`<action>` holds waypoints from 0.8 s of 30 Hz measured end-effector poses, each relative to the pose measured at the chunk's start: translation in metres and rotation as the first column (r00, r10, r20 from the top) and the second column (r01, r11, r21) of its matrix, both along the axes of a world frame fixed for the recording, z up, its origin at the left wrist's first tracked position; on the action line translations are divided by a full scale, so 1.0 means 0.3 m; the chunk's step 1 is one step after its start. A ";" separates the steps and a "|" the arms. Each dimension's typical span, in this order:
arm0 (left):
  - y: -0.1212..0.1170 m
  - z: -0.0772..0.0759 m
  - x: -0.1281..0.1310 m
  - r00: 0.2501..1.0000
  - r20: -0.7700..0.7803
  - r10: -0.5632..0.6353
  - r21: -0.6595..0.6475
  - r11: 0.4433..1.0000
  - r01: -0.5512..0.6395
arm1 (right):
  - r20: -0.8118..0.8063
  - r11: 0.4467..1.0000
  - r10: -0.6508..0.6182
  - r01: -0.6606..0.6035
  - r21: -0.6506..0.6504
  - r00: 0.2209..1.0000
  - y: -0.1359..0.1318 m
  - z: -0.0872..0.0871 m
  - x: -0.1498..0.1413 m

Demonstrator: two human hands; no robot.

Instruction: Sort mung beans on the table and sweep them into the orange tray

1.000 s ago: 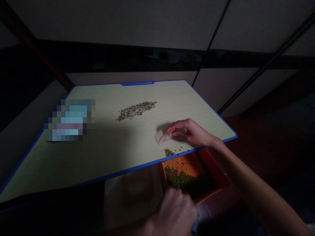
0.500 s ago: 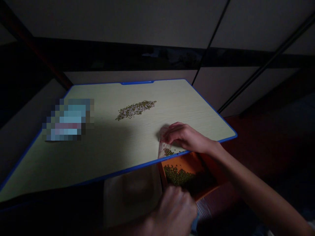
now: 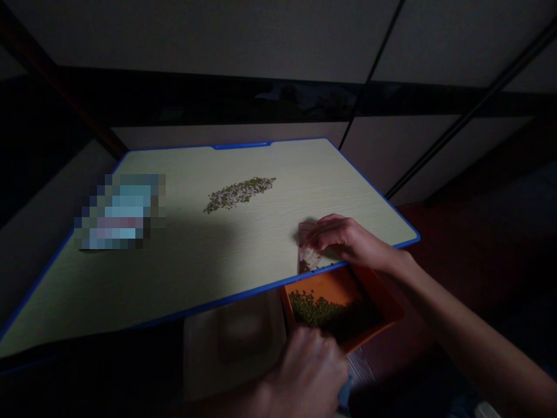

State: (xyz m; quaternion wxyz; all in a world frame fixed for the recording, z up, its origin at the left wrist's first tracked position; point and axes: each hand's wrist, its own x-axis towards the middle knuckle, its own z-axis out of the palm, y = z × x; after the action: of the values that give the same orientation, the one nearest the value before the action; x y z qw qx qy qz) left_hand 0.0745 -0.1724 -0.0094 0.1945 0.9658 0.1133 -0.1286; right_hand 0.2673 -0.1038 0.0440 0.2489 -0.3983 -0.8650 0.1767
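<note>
My right hand (image 3: 342, 235) is closed on a thin see-through plastic sheet (image 3: 303, 251), which stands against the tabletop at its near edge. A few green beans (image 3: 304, 266), like mung beans, lie by the sheet's lower end. Below that edge, an orange box (image 3: 326, 285) holds a heap of the same beans (image 3: 315, 309). My left hand (image 3: 308, 366) is closed just in front of the box, knuckles up; what its fingers hold is hidden. Something blue (image 3: 345, 393) shows beside it.
On the blue-rimmed table (image 3: 183, 255) lies a patch of mixed green beans and pale grains (image 3: 239, 194). A blurred-out flat item (image 3: 119, 215) rests at the left. A pale container (image 3: 200, 348) stands beside the orange box, and cabinet panels (image 3: 226, 132) rise behind the table.
My right hand has slid right along the near edge with the plastic sheet, and fewer beans show on the table there. My left hand has hardly moved.
</note>
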 end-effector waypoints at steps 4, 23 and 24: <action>-0.001 0.003 -0.006 0.999 0.028 0.026 -0.005 1.000 -0.026 | 0.030 1.000 -0.027 0.026 0.012 0.999 -0.018 0.000 0.032; 0.007 0.034 0.012 0.999 -0.044 0.004 -0.024 1.000 -0.005 | -0.044 0.965 -0.258 0.256 -0.055 0.965 -0.015 0.054 0.056; 0.008 0.034 0.011 0.999 -0.035 0.011 -0.019 1.000 -0.012 | -0.069 0.958 -0.276 0.269 -0.101 0.959 -0.007 0.047 0.058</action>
State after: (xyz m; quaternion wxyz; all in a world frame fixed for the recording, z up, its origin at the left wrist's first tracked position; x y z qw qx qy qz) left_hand 0.0778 -0.1701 0.0007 0.2025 0.9608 0.1210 -0.1455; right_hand 0.2846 -0.1058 0.0581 0.2879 -0.5170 -0.7819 0.1959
